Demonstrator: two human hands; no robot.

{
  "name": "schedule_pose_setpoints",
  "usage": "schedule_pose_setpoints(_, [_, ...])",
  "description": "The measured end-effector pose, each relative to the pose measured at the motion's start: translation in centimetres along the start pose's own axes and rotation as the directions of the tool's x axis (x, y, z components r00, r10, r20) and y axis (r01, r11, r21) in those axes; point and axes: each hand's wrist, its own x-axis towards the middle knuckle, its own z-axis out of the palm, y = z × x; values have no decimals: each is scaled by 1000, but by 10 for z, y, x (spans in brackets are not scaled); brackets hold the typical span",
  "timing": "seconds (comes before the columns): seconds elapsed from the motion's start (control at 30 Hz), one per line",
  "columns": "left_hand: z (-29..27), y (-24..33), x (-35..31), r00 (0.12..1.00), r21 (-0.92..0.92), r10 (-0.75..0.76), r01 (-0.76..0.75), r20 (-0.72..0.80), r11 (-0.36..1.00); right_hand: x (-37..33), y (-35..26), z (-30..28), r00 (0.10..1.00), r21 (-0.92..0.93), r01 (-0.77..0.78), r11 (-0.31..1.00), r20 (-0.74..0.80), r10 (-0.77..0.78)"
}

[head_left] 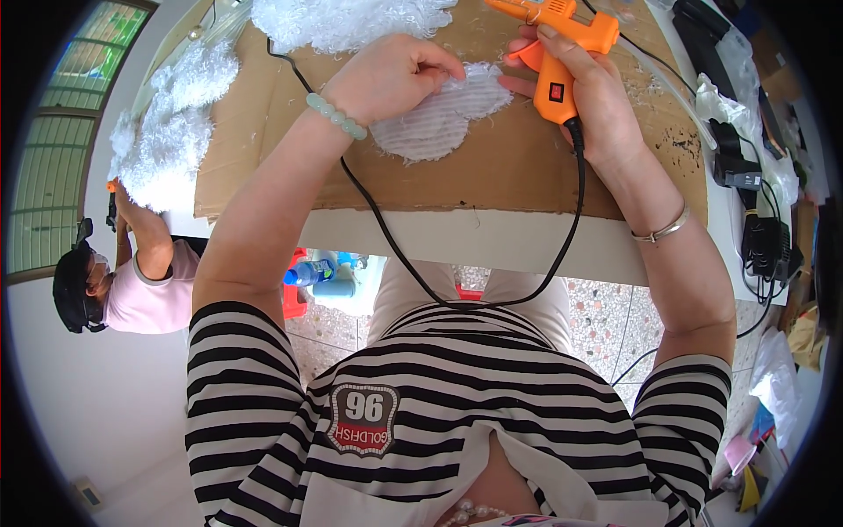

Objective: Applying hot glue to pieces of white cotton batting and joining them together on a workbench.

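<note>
My right hand (608, 110) is wrapped round the handle of an orange hot glue gun (556, 88), whose nozzle points up and to the left. Its black cord (575, 189) hangs from the handle and loops across my lap to the left. A white, ribbed fabric piece (430, 130) with frayed edges and a rounded outline lies on the brown cardboard (285, 195). With fingertips pinched together, my left hand (386, 81) grips the fabric at its upper edge. The glue gun's nozzle is above and to the right of that pinch, apart from the fabric.
White shaggy material (351, 22) is heaped at the far edge, with another pile (180, 114) at left. A co-worker in pink (154, 294) works at the left. Black adapters and cables (766, 246) crowd the right side. A blue bottle (309, 272) shows below the table.
</note>
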Motion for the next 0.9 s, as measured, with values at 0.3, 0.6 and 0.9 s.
schedule_pose_setpoints(0.3, [1, -2, 2, 1000, -8, 6, -6, 28, 1000, -5, 7, 5, 991, 65, 92, 994, 90, -98])
schedule_pose_setpoints(0.6, [-8, -21, -23, 988, -170, 54, -79, -144, 982, -4, 8, 6, 997, 46, 26, 999, 77, -29])
schedule_pose_setpoints(0.9, [-1, -17, -58, 944, -133, 19, -66, -330, 989, -6, 5, 9, 997, -3, 23, 1000, 72, -22])
